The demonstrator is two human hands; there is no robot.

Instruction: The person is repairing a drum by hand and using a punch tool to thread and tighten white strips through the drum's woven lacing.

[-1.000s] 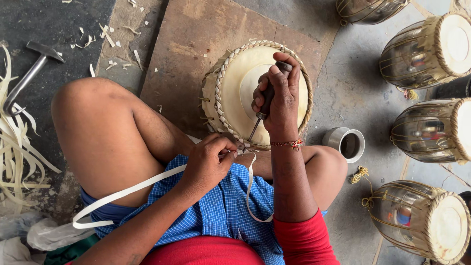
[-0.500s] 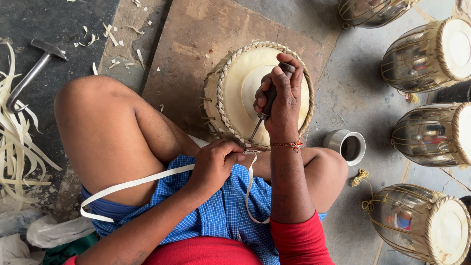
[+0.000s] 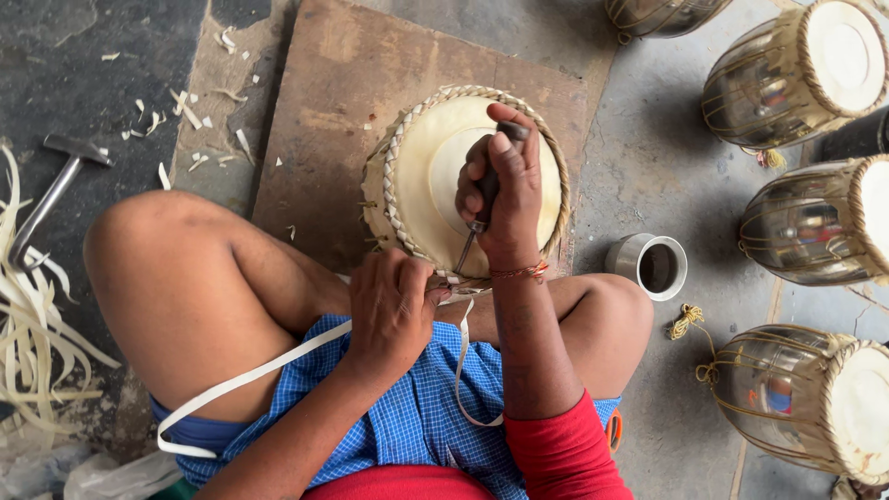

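There are no boxes, packets, labels, signs or screens to see anywhere in this place.

Left hand (image 3: 394, 306) nearer drum (image 3: 421, 176) rim.

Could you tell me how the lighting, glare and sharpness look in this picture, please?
Head view: soft, even daylight with faint shadows; the right hand and drum are sharp; bright reflections streak the shiny metal drums at right, whose pale heads look nearly washed out; edges bend slightly from the wide lens.
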